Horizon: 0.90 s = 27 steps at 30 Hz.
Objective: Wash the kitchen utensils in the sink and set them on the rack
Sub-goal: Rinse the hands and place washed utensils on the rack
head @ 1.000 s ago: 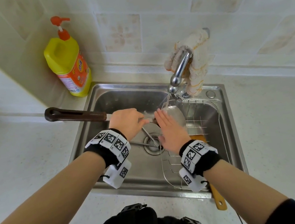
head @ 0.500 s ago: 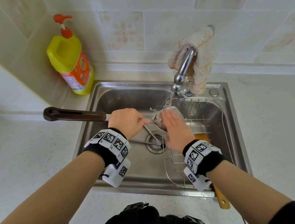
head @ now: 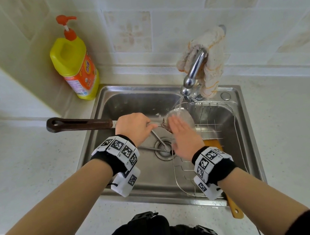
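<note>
Head view, single moment. The ladle (head: 79, 125) was held across the sink (head: 127, 99), its dark brown handle jutting out over the left rim and the countertop (head: 27, 165). Its metal bowl was positioned under the tap (head: 194, 74), above the near left corner of the wire rack (head: 215, 116).

The left hand (head: 133, 128) was closed round the ladle's shaft, just where the brown handle meets the metal; the fingers were curled over it. The right hand (head: 185, 139) was held flat, fingers straight and together, with the fingertips laid against the ladle's bowl. Nothing was gripped by it.

A water stream (head: 178, 104) was seen falling from the tap spout onto the bowl. It could not be told whether any soap was on the metal.

The wire rack was seated inside the right half of the sink. A wooden spatula (head: 235, 209) was lying in it, blade partly hidden under the right wrist, handle sticking out over the front rim. Two thin metal utensils (head: 158, 139) were lying across the drain (head: 163, 152); their type could not be made out.

A pale cloth (head: 213, 55) was draped over the tap's base. A yellow detergent bottle (head: 75, 68) with a red pump was standing upright at the back left corner, just beside the sink. Marker-printed bands were worn on both wrists.
</note>
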Motion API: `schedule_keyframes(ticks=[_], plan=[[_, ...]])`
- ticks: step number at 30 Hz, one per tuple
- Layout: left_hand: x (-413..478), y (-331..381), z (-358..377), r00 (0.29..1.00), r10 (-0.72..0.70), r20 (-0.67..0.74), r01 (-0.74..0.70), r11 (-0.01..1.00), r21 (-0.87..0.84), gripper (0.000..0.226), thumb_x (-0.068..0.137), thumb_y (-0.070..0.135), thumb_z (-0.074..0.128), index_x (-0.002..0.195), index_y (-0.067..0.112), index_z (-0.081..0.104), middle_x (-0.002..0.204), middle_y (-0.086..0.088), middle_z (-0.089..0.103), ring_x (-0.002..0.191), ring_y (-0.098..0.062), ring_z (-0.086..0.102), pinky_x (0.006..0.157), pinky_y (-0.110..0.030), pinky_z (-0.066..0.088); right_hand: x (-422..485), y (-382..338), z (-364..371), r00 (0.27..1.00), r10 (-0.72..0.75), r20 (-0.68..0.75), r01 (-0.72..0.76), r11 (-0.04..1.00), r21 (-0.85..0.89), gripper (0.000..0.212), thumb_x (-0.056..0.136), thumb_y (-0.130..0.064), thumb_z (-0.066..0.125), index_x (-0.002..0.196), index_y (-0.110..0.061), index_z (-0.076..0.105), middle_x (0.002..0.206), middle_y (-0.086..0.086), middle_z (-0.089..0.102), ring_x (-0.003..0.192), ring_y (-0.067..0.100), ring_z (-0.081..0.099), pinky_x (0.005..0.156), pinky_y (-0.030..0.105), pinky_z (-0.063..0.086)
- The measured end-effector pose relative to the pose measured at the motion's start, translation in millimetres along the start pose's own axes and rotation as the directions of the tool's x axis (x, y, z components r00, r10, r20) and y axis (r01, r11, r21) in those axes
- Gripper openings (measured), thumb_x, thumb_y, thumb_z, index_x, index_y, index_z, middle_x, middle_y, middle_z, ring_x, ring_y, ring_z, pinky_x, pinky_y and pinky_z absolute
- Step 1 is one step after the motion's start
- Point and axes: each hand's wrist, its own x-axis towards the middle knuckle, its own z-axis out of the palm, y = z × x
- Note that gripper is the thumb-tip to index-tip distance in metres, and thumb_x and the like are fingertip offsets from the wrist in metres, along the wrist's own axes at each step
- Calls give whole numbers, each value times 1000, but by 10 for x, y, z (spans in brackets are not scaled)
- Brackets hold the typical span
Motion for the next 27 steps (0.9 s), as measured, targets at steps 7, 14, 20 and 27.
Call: schedule_keyframes(ticks=[7,14,20,27], plan=[[-54,37,12,996,-48,-74,46,998,-33,40,92,51,42,101,22,68,93,5,63,80,-15,61,64,-27,42,-2,-30,53,1000,-26,-13,25,996,-91,77,96,-30,36,143,-2,-18,153,15,-21,143,28,-16,119,41,-3],[-6,51,5,997,-49,-66,46,998,-33,41,94,51,40,105,22,67,93,4,61,82,-15,59,64,-26,39,-111,48,111,999,-4,-36,3,1000,-17,75,97,-25,34,140,-4,-23,151,13,-24,143,26,-16,119,38,-5],[140,130,51,999,40,18,-38,996,-78,41,92,55,40,104,28,69,96,5,68,85,-15,62,67,-27,43,-67,201,63,999,51,0,-51,996,-72,76,96,-30,35,144,-2,-16,154,16,-19,144,27,-14,119,39,-3],[289,407,207,978,171,123,-158,981,-111,47,90,59,40,85,24,70,75,4,65,66,-12,56,56,-24,33,-116,426,55,976,192,103,-189,981,-39,83,94,-38,44,147,-3,-9,156,14,-13,145,26,-9,114,35,-10]])
